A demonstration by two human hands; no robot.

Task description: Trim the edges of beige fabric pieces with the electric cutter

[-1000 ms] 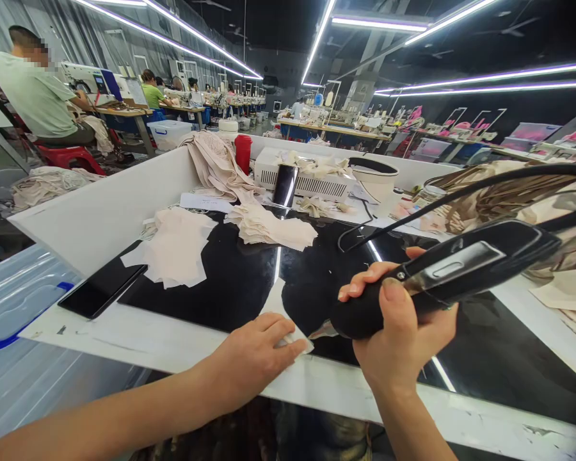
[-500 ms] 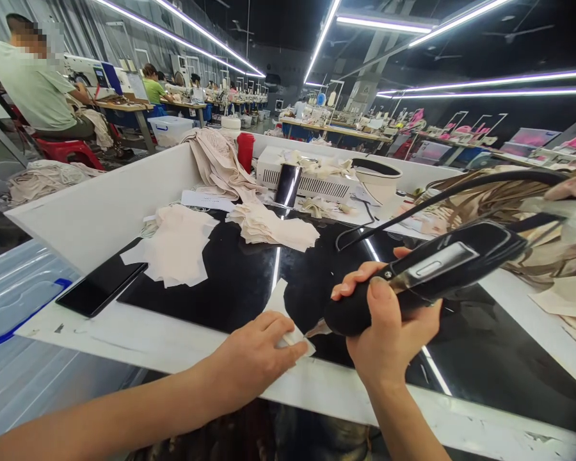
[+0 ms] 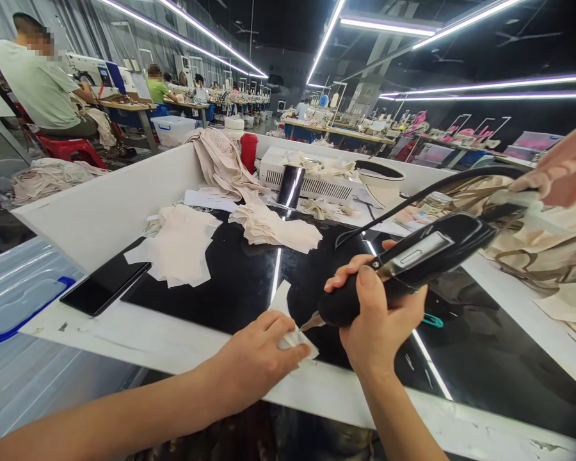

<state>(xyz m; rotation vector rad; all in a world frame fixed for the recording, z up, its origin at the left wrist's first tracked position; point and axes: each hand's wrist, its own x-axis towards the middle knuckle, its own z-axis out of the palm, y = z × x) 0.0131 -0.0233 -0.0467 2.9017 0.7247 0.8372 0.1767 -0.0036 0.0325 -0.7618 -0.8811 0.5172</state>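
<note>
My left hand (image 3: 269,342) pinches a small cream fabric piece (image 3: 281,296) and holds it against the black board (image 3: 235,301) near the front edge. Part of that piece is hidden under my fingers. Wrapped around the dark grip of a black corded hand tool (image 3: 427,253) is my right hand (image 3: 379,320). The tool has a pointed metal tip, which meets the fabric edge beside my left fingers. Farther back lie a flat stack of cream fabric pieces (image 3: 180,243) and a second, fanned stack (image 3: 278,227).
Another person's hand (image 3: 552,176) reaches in at right, by the tool's rear end and cable. A black phone-like slab (image 3: 103,278) lies left. A teal clip (image 3: 432,320) is right of my right hand. Behind stand a red cup (image 3: 248,152) and a vented white box (image 3: 317,182).
The tool and my right hand have shifted slightly left, and the teal clip now shows. The other person's hand has come further in from the right. My left hand stays on the fabric.
</note>
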